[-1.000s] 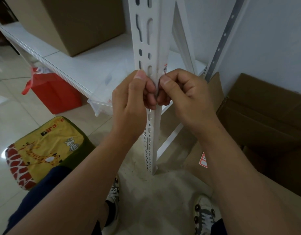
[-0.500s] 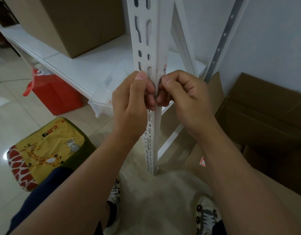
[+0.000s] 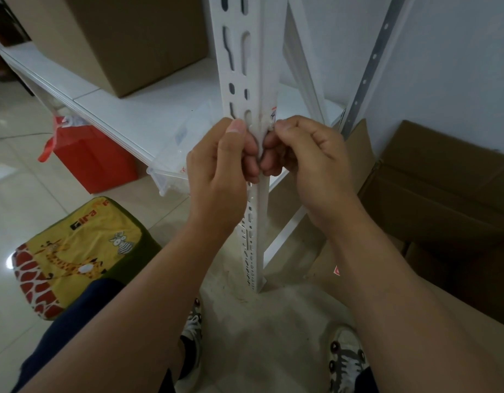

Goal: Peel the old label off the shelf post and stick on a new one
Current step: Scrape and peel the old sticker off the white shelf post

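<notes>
Shelf post (image 3: 242, 66): white slotted steel angle, upright, running from the top edge of view down to the floor (image 3: 262, 336) between your feet. Old label (image 3: 269, 120): pale, partly lifted scrap on the post's corner edge at hand height, with a bit of red and dark print showing just above your right knuckles; how much of it has come free, you cannot tell. Left hand (image 3: 219, 177): fingers curled against the post's slotted face, thumb upright, grip pinched at the label's edge. Right hand (image 3: 304, 163): fingers curled round the corner from the other side, grip pinching the same scrap, knuckles touching those of the left. Shelf board (image 3: 148, 109): white, behind the post, carrying a brown cardboard box (image 3: 125, 38) at upper left. Clear plastic bin (image 3: 171, 177): hangs at the shelf's front lip, just left of your left hand. Red bag (image 3: 94, 160): on the floor under the shelf. Cushioned stool (image 3: 74, 251): yellow giraffe print, green side, at lower left beside your knee. Flattened cardboard cartons (image 3: 443, 194): stacked at right against the white wall (image 3: 458, 66). Floor: glossy pale tile at left, dusty bare patch round the post's foot. Sneakers (image 3: 347, 361): patterned, one either side of the post base
</notes>
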